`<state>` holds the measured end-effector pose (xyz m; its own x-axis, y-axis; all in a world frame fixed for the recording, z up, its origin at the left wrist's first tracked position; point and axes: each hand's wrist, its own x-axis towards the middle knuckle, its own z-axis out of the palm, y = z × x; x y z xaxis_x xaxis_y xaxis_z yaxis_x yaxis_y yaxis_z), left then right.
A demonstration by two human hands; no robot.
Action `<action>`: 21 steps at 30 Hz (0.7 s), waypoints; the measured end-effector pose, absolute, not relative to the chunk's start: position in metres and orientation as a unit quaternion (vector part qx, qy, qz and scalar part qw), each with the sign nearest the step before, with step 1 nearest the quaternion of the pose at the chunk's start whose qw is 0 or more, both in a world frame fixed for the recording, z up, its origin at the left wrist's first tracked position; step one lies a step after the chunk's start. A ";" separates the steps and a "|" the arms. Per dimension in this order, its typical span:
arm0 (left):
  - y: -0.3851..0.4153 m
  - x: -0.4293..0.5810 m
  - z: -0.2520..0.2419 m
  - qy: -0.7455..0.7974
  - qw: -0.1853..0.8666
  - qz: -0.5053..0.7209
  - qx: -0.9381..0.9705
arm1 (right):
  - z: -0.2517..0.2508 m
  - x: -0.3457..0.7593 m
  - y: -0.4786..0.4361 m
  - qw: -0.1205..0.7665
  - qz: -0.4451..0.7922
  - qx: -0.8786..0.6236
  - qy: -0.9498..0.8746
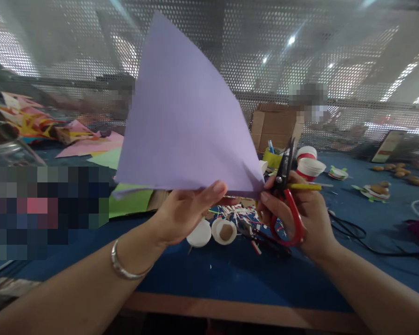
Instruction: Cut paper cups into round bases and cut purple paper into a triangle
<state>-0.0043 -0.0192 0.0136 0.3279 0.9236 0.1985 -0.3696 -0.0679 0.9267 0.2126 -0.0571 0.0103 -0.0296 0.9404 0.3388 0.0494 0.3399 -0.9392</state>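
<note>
A large sheet of purple paper (188, 111) stands raised in front of me, its lower edge folded or bent over. My left hand (192, 209) grips that lower edge, thumb on the near side. At the sheet's lower right corner, the fingertips of my right hand (309, 214) pinch the paper. The same hand carries red-handled scissors (288, 200), their dark blades pointing up, and a yellow pencil-like stick (305, 186) juts out between its fingers. Below the paper lie two white round paper pieces, one (199, 233) plain and one (224, 231) with a brown spot.
Paper scraps (237, 215) litter the blue tabletop (195, 274). Behind stand a cardboard box (275, 122), paper cups (310, 167) and a yellow-green pen holder (272, 159). Small turtle-like crafts (375, 191) and a black cable (380, 252) lie right. Coloured paper (91, 142) is piled left.
</note>
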 end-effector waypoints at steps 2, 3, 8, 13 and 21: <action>-0.018 0.000 0.014 0.293 0.643 0.524 0.476 | 0.011 0.211 -0.058 0.538 0.417 -0.423 -0.599; -0.017 0.001 0.016 0.302 0.649 0.530 0.456 | 0.011 0.211 -0.057 0.528 0.423 -0.428 -0.600; -0.005 -0.009 0.025 0.276 0.668 0.540 0.431 | 0.012 0.220 -0.055 0.486 0.447 -0.443 -0.606; 0.003 -0.021 0.023 0.236 0.677 0.511 0.474 | 0.011 0.230 -0.053 0.462 0.472 -0.420 -0.622; 0.010 -0.027 0.025 0.235 0.634 0.559 0.481 | 0.010 0.235 -0.054 0.402 0.501 -0.414 -0.645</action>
